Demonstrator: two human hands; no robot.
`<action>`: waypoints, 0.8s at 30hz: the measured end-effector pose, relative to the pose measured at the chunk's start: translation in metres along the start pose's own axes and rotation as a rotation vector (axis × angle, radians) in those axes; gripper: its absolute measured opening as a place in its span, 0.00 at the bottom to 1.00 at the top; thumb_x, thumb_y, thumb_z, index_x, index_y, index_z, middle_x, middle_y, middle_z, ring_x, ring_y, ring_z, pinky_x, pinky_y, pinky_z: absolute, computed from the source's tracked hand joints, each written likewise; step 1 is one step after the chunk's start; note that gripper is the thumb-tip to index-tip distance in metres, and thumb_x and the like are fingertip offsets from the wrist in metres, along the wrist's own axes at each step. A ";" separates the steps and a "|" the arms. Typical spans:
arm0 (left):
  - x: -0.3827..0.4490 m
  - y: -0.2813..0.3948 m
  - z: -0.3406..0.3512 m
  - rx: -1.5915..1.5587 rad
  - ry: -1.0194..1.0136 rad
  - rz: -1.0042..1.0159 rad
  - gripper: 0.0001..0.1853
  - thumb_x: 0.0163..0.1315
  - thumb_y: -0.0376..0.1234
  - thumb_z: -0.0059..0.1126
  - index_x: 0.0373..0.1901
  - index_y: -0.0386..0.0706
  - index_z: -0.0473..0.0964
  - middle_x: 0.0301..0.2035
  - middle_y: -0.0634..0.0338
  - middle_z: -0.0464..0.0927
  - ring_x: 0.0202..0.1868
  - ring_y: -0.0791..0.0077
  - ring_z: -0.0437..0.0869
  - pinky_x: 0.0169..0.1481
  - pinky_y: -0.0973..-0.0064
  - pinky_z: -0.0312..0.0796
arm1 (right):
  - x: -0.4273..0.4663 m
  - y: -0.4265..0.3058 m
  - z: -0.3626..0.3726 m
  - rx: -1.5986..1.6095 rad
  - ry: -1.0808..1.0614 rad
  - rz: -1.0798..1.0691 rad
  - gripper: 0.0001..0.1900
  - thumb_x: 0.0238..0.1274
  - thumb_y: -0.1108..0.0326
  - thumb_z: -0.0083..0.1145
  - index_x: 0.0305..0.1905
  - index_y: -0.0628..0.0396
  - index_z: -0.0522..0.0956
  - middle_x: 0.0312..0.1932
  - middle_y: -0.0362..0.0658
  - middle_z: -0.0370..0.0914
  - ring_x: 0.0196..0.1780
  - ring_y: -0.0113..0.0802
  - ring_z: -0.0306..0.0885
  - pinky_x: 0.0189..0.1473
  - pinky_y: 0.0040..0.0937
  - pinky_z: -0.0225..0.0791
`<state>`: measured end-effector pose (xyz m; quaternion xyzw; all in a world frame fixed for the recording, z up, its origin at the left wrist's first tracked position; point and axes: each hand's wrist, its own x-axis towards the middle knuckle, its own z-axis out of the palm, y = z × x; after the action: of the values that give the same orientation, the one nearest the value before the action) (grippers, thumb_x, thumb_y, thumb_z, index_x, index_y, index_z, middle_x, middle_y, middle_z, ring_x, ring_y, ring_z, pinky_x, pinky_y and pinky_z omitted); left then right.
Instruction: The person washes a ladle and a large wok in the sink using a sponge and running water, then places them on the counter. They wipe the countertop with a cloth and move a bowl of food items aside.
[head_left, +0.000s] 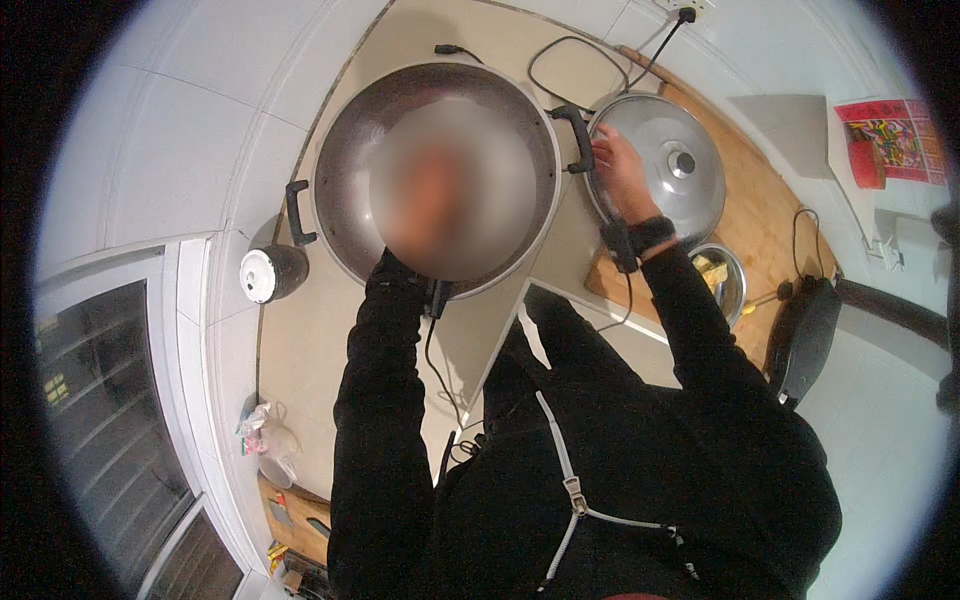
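Observation:
A large dark wok with a pale rim and black side handles stands on the counter in front of me. My left hand is over the wok's middle, where a round blur hides its fingers and anything in them. Beside the right wok handle, my right hand has its fingers at the near edge of a domed metal lid. Whether those fingers grip the lid or the handle cannot be told. The lid has a dark-topped knob. Both wrists wear dark straps with cabled devices.
A metal bowl with yellowish pieces sits on the wooden board at right, near a black appliance. A white-topped dark jar stands left of the wok. Behind lie a plug end and a black cable.

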<state>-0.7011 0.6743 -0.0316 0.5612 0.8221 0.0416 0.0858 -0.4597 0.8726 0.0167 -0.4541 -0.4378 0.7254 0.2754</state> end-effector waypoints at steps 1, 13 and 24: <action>0.006 0.001 0.006 -0.029 0.073 0.025 0.26 0.59 0.32 0.45 0.61 0.37 0.61 0.69 0.51 0.48 0.69 0.48 0.52 0.68 0.42 0.49 | -0.002 -0.002 -0.011 -0.020 -0.013 -0.021 0.18 0.68 0.58 0.45 0.56 0.56 0.71 0.39 0.40 0.75 0.44 0.27 0.72 0.44 0.25 0.67; 0.044 0.013 0.026 0.013 0.075 0.006 0.16 0.60 0.30 0.42 0.50 0.37 0.67 0.68 0.53 0.49 0.67 0.48 0.55 0.61 0.34 0.54 | -0.033 -0.013 -0.093 -0.128 0.061 0.018 0.13 0.65 0.65 0.50 0.52 0.57 0.75 0.39 0.39 0.74 0.39 0.27 0.74 0.41 0.24 0.70; 0.043 0.016 0.021 0.127 0.134 0.015 0.16 0.59 0.31 0.46 0.49 0.42 0.71 0.63 0.55 0.60 0.61 0.53 0.66 0.56 0.37 0.63 | -0.030 -0.011 -0.132 -0.231 0.064 -0.122 0.14 0.63 0.67 0.52 0.52 0.54 0.76 0.39 0.39 0.75 0.39 0.28 0.75 0.42 0.27 0.70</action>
<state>-0.6981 0.7193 -0.0540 0.5676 0.8229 0.0275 -0.0053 -0.3281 0.9043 0.0122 -0.4781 -0.5363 0.6373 0.2787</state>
